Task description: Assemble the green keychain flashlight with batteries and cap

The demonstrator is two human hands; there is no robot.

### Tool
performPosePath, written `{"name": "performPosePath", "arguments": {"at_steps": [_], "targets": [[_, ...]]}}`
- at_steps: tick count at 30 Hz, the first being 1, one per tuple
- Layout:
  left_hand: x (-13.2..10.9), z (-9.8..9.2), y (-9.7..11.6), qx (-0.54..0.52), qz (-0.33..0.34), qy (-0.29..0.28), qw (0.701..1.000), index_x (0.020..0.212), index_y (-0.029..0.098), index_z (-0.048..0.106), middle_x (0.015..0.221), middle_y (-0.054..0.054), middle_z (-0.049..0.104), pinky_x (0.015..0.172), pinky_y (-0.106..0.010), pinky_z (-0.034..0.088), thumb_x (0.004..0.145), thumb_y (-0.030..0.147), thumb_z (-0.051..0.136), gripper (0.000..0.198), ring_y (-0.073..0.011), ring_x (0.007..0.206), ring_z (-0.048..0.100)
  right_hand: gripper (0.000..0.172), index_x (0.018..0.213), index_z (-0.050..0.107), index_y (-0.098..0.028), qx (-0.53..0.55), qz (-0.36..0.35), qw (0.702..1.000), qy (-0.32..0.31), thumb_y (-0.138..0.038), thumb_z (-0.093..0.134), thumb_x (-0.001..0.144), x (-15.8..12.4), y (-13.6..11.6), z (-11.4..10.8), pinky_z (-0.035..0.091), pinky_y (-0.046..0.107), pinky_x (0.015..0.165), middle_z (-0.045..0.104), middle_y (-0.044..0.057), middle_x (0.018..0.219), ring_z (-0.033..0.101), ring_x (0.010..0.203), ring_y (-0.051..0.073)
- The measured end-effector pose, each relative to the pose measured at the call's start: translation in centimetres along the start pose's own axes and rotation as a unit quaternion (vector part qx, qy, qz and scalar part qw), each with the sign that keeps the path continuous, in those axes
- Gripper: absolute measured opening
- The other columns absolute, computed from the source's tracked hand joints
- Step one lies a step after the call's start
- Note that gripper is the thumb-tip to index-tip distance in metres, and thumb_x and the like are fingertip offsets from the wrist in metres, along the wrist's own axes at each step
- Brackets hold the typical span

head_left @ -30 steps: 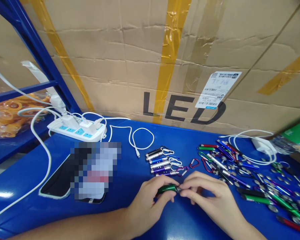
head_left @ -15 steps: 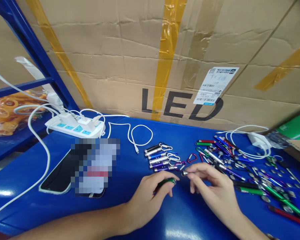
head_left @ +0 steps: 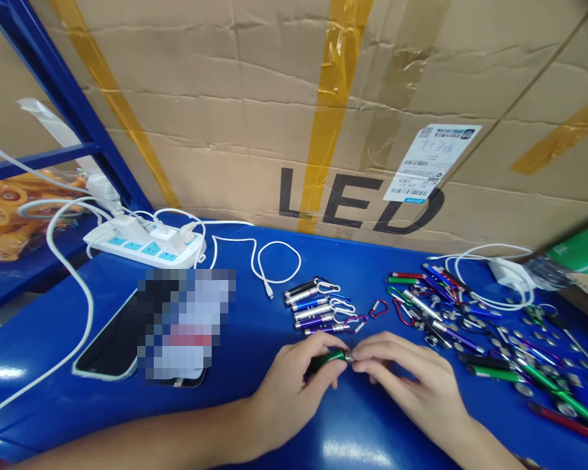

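Between the thumb and fingers of my left hand [head_left: 298, 385] is a green metal tube [head_left: 329, 358], its open end pointing right. My right hand [head_left: 406, 372] pinches a small silver cap [head_left: 349, 358] against that end. Just above my hands lies a row of small flashlights with carabiner clips, among them a blue one [head_left: 310, 304] and a purple one [head_left: 313, 321]. A red carabiner [head_left: 379, 309] rests on its own to the right of the row.
Loose flashlights, coin cells and clips spread over the blue table [head_left: 245, 339] at right. Phones [head_left: 110, 333] and a white power strip [head_left: 142, 245] are at left. A large cardboard box [head_left: 255, 117] stands behind, with a looped white cable [head_left: 298, 261] before it.
My right hand has moved left and brought the silver cap to the end of the green tube. My left hand still holds the tube. The view has shifted slightly.
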State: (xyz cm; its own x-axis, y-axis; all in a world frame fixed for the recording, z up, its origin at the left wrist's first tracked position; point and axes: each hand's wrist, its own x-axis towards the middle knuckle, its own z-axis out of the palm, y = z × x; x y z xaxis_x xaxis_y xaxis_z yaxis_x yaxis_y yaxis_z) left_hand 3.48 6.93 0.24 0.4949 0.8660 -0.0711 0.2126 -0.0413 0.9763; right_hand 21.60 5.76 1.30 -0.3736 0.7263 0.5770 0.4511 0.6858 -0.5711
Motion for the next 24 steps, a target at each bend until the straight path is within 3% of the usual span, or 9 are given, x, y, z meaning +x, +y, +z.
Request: {"name": "performPosePath", "arguments": {"at_steps": [6,13,18,24], "targets": [[-0.17,0.09,0.13,-0.014,-0.005,-0.006,1.0,0.088,0.02,0.06,0.067,0.006,0.062,0.063,-0.013,0.036,0.085,0.024,0.049,0.012,-0.004,0.064,0.056,0.01,0.079,0.064,-0.015,0.026,0.021,0.999,0.033,-0.007,0.062,0.074,0.42,-0.26,-0.02,0.046,0.015,0.042,0.06,0.004,0.073,0.055,0.053,0.007],[0.11,0.07,0.07,0.029,0.01,-0.004,1.0,0.074,0.018,0.059,0.076,0.006,0.06,0.07,-0.013,0.036,0.088,0.018,0.041,0.023,-0.0044,0.071,0.053,0.01,0.078,0.066,-0.016,-0.024,0.006,0.999,0.048,-0.008,0.064,0.073,0.4,-0.1,-0.01,0.046,0.015,0.043,0.06,0.003,0.072,0.057,0.057,0.009],[0.28,-0.03,0.05,0.022,0.007,-0.006,1.0,0.083,0.019,0.06,0.071,0.004,0.06,0.07,-0.015,0.038,0.087,0.023,0.044,0.017,-0.0066,0.07,0.055,0.012,0.084,0.065,-0.016,-0.078,-0.039,0.996,0.019,-0.008,0.061,0.076,0.28,0.1,-0.4,0.05,0.016,0.058,0.063,0.003,0.077,0.06,0.069,0.01],[0.36,-0.14,0.2,0.022,0.002,-0.009,1.0,0.087,0.019,0.059,0.069,0.004,0.061,0.07,-0.016,0.038,0.088,0.023,0.042,0.018,-0.007,0.069,0.056,0.01,0.086,0.063,-0.016,-0.122,-0.064,0.99,-0.026,-0.011,0.058,0.079,0.37,0.29,-0.92,0.048,0.017,0.053,0.064,0.004,0.078,0.061,0.065,0.01]]}}
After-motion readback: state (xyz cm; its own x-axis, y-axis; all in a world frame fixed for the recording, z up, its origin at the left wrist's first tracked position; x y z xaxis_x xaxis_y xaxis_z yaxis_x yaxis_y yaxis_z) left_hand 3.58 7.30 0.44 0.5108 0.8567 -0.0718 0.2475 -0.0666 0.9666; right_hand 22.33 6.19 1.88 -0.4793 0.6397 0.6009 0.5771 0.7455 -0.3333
